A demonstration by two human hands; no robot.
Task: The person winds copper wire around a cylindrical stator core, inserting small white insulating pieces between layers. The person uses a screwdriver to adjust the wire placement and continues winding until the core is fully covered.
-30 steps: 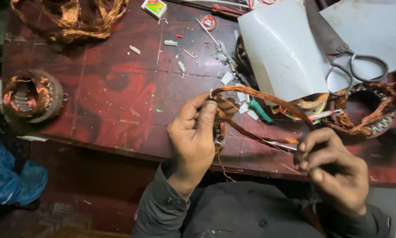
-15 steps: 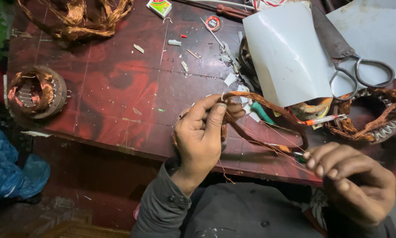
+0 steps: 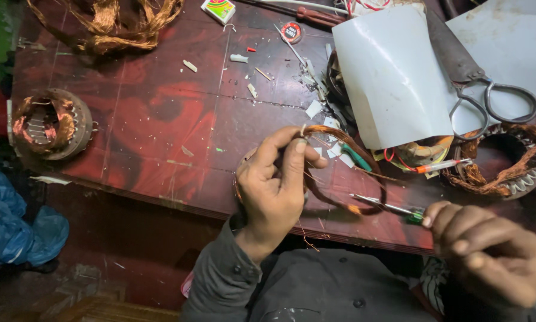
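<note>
Over the red table, your left hand pinches the copper coil; your right hand grips a screwdriver pointing left, lying nearly level.

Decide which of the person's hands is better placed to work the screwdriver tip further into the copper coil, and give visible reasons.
Probably the right hand: it grips the green-handled screwdriver, whose tip already meets the copper wire coil. The left hand is occupied pinching the coil's upper loop, steadying it over the red table.

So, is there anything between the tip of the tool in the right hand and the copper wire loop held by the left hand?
Nothing visible. The thin metal tool in the right hand already reaches the copper wire loop pinched by the left hand.
</note>
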